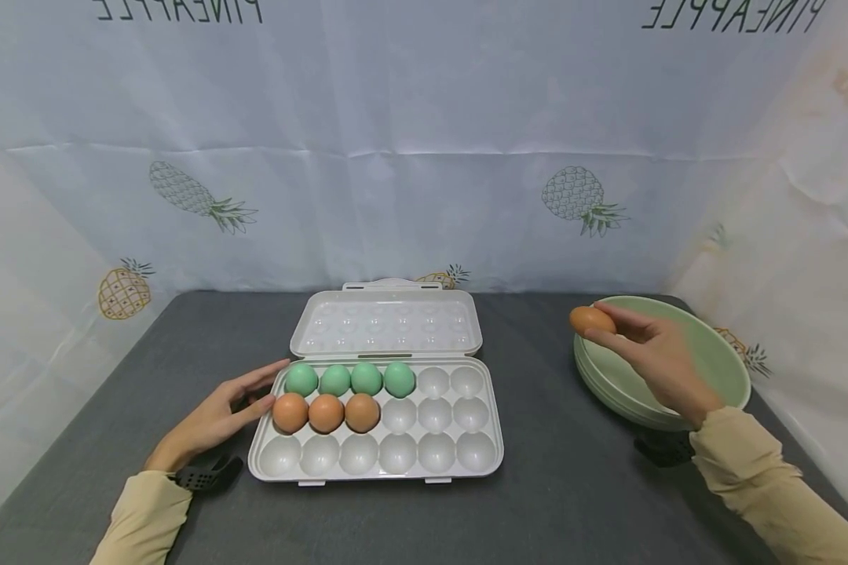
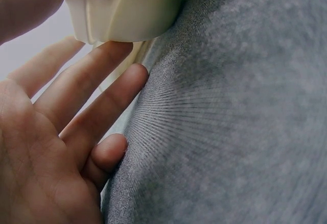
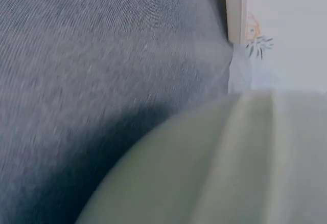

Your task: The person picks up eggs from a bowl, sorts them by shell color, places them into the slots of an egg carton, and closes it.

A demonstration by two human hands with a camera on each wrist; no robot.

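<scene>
An open white egg tray (image 1: 424, 459) lies in the middle of the grey table, its lid (image 1: 385, 322) folded back. Several green eggs (image 1: 349, 379) fill the left of its back row, and three brown eggs (image 1: 325, 413) sit in the middle row. My left hand (image 1: 222, 412) lies flat on the table with straight fingers touching the tray's left edge (image 2: 122, 22). My right hand (image 1: 650, 353) pinches a brown egg (image 1: 590, 320) in its fingertips above the left rim of the green plates (image 1: 728, 369). The right wrist view shows only a blurred plate rim (image 3: 214, 168).
The stacked green plates stand at the right, close to the side curtain. A white curtain with pineapple prints hangs behind the grey table (image 1: 565, 486). The tray's front row and right-hand cups hold nothing.
</scene>
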